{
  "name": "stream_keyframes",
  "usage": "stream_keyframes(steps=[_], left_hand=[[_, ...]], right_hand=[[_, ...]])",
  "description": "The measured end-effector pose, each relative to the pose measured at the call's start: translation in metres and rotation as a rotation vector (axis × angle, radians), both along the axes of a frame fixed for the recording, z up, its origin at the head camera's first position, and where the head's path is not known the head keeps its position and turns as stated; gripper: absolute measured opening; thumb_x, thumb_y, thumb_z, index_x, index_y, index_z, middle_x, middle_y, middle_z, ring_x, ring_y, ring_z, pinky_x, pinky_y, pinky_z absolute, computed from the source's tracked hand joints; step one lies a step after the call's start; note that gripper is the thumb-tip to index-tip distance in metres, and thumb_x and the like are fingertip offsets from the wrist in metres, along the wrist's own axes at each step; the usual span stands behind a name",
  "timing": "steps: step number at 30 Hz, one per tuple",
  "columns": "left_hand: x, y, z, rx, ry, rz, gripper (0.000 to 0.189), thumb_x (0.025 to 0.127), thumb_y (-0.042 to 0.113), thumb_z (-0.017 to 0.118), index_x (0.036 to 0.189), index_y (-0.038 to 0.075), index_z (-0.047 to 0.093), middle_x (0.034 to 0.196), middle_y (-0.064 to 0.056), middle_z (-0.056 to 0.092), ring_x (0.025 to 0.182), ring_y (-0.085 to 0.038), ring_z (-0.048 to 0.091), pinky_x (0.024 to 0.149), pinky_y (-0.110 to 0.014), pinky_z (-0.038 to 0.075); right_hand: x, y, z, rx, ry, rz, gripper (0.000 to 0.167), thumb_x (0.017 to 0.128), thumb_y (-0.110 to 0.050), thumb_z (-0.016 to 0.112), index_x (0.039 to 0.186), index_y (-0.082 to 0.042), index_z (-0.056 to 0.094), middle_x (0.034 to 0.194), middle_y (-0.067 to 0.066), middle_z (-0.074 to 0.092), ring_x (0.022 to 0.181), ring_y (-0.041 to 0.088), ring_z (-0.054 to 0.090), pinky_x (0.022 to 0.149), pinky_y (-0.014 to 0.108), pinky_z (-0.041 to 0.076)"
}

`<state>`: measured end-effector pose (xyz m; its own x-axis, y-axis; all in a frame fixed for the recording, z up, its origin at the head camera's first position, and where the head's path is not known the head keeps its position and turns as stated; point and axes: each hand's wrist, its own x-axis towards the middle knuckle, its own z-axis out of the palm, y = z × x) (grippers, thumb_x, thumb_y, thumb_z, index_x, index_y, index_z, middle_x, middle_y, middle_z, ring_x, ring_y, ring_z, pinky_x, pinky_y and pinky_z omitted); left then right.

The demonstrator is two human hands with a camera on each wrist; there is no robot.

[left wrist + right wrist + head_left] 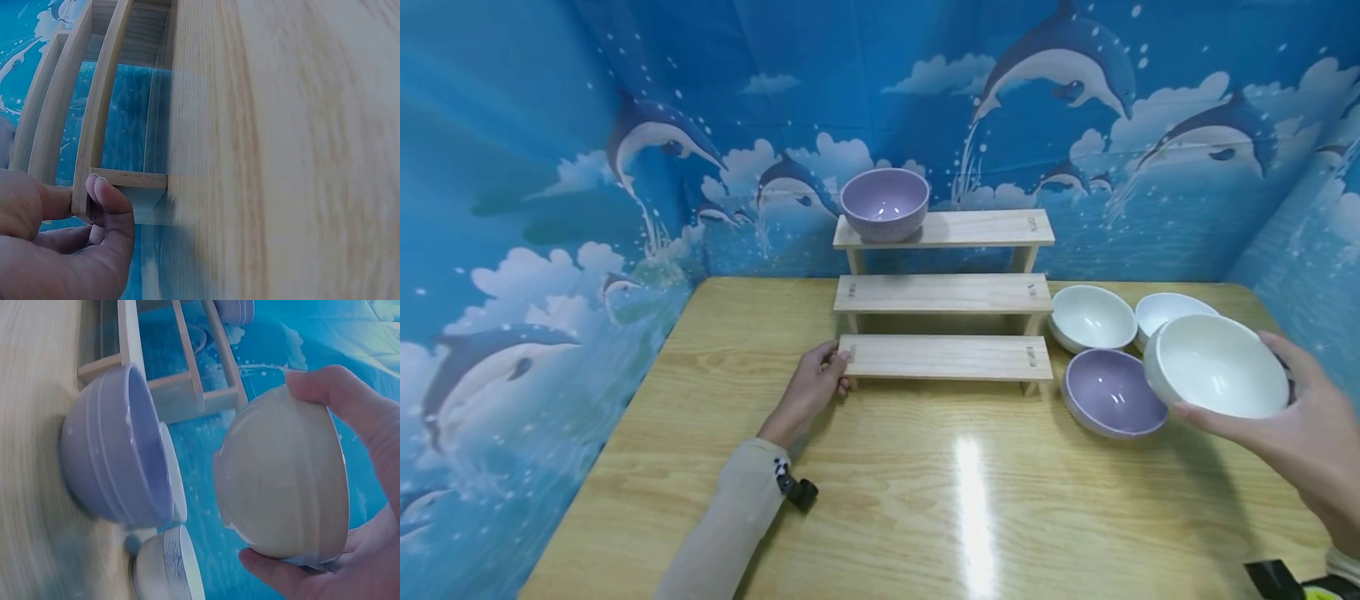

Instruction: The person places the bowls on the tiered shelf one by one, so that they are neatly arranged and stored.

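My left hand (811, 385) grips the left end of the lowest board of a three-step wooden rack (943, 357); in the left wrist view its thumb and fingers (112, 206) curl about the board's end. Raised above the table at the right, a white bowl (1221, 367) is held by my right hand (1311, 425), tilted with its inside showing in the head view. The right wrist view shows thumb and fingers on opposite sides of this bowl (281, 475). Just left of it, a purple bowl (1112, 393) stands on the table.
Two more white bowls stand behind the purple one, one at the rack's right side (1092, 317) and one (1172, 308) partly hidden by the held bowl. Another purple bowl (885, 204) sits on the left of the top board. Dolphin-print cloth (865, 100) surrounds the wooden table (880, 492).
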<state>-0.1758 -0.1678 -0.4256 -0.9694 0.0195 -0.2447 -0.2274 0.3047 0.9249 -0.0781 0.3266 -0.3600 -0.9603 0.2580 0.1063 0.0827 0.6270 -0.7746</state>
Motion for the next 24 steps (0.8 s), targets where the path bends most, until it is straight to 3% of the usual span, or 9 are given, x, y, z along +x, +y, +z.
stream_keyframes(steps=[4,7,13,20,24], left_hand=[[0.0,0.0,0.0,-0.005,0.006,-0.002,0.051,0.109,0.024,0.048,0.156,0.007,0.037,0.113,-0.013,0.053,0.081,-0.017,0.06,0.068,-0.028,0.059],[0.0,-0.001,0.001,-0.007,0.008,-0.005,0.051,0.109,0.024,0.048,0.156,0.006,0.037,0.113,-0.014,0.053,0.081,-0.017,0.06,0.069,-0.029,0.059],[0.0,0.0,0.001,-0.002,0.002,-0.009,0.051,0.11,0.024,0.047,0.156,0.007,0.037,0.115,-0.014,0.053,0.083,-0.018,0.06,0.069,-0.029,0.059],[0.001,0.0,0.002,0.005,0.003,-0.012,0.051,0.11,0.022,0.047,0.156,0.005,0.036,0.116,-0.014,0.054,0.083,-0.019,0.06,0.07,-0.029,0.06],[0.002,0.0,0.003,0.006,0.005,-0.014,0.051,0.11,0.023,0.047,0.156,0.005,0.035,0.117,-0.015,0.054,0.083,-0.018,0.06,0.071,-0.03,0.06]], right_hand=[[-0.003,-0.008,0.005,-0.007,-0.036,0.025,0.119,0.074,-0.019,0.093,0.163,-0.028,0.015,0.153,0.024,0.028,0.108,0.02,0.043,0.062,0.006,0.041],[-0.006,-0.014,0.008,-0.003,-0.044,0.049,0.118,0.076,-0.022,0.092,0.163,-0.028,0.013,0.152,0.027,0.027,0.11,0.03,0.041,0.061,0.008,0.044],[-0.014,-0.024,0.015,0.02,-0.032,0.06,0.118,0.074,-0.026,0.094,0.163,-0.025,0.017,0.149,0.027,0.033,0.109,0.033,0.044,0.059,0.009,0.046],[-0.021,-0.038,0.024,0.009,-0.038,0.074,0.122,0.072,-0.026,0.095,0.163,-0.015,0.015,0.151,0.031,0.031,0.118,0.051,0.041,0.058,0.009,0.043],[-0.025,-0.044,0.028,-0.012,-0.036,0.104,0.122,0.072,-0.025,0.095,0.163,-0.014,0.014,0.151,0.032,0.03,0.12,0.054,0.04,0.057,0.01,0.045]])
